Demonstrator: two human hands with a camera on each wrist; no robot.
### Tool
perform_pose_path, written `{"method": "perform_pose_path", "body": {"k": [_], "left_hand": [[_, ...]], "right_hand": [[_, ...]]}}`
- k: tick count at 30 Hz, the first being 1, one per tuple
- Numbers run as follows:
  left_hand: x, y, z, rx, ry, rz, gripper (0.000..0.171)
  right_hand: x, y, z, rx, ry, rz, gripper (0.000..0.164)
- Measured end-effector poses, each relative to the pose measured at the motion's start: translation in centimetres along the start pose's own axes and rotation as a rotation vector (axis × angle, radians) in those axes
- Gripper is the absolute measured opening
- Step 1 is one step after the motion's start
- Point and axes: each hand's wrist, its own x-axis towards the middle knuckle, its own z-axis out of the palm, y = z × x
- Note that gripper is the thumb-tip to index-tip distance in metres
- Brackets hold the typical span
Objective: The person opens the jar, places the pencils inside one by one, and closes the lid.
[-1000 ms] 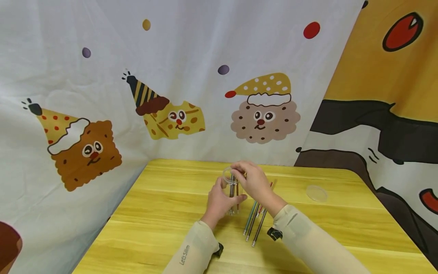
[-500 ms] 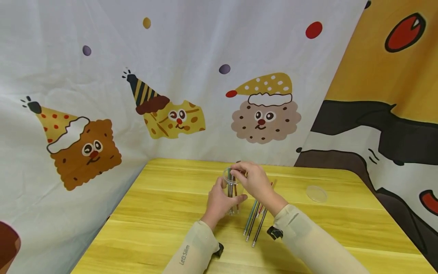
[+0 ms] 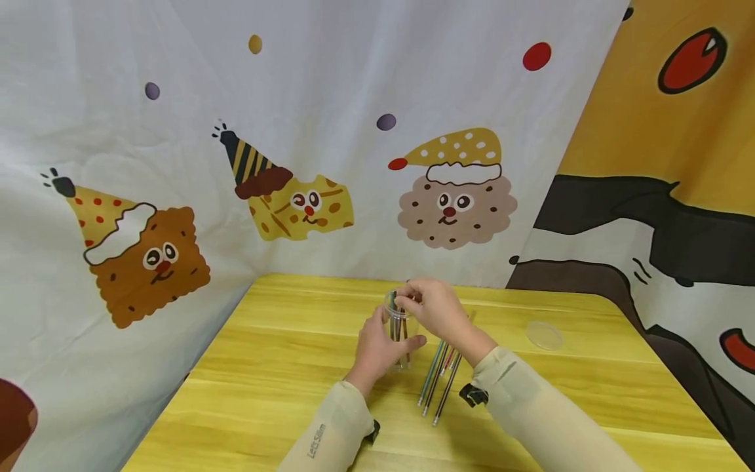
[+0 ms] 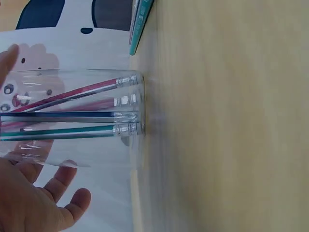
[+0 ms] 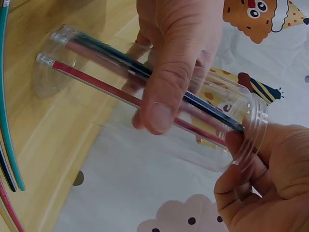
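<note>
A clear plastic jar (image 3: pixel 408 359) stands upright on the table, with several pencils inside, their silver-capped ends at the bottom. My left hand (image 3: pixel 377 347) grips the jar's side, its thumb across the front. At the jar's open mouth is my right hand (image 3: pixel 433 308), fingertips curled over the rim and pinching the upper end of a red pencil (image 5: pixel 96 84). A dark blue pencil (image 5: pixel 212 112) leans beside it, its tip close to my right fingers. The left wrist view also shows a green pencil (image 4: pixel 63 133) in the jar.
Several loose pencils (image 3: pixel 435 373) lie side by side on the wooden table (image 3: pixel 265 373), just right of the jar and partly under my right forearm. A clear round lid (image 3: pixel 545 335) lies farther right. Behind the table hangs a printed cloth (image 3: pixel 330 78).
My right hand has shifted slightly left at the jar's mouth. The pencils in the jar have moved to lean left, and a teal one now shows at the rim. My left hand keeps its grip.
</note>
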Motion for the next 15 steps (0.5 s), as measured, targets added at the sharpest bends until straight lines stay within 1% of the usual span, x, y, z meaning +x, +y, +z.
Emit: {"method": "perform_pose_path", "body": {"k": [3,7,11,15], "left_hand": [[-0.25,0.36,-0.12,-0.013,-0.004,0.005,0.106],[-0.36,0.71,-0.2,-0.024,0.006,0.01,0.103],[-0.19,0.75,-0.15,-0.021,0.024,0.017,0.094],[-0.07,0.66,-0.05,0.007,0.044,0.022,0.086]], "right_hand": [[0.07,-0.23,-0.17,-0.012,-0.039,-0.006,0.01],[0.03,-0.32,-0.24,-0.013,-0.046,0.0,0.012],[-0.17,-0.27,-0.38,0.01,-0.029,0.031,0.021],[-0.82,0.24,-0.98,0.058,0.034,0.043,0.025]]}}
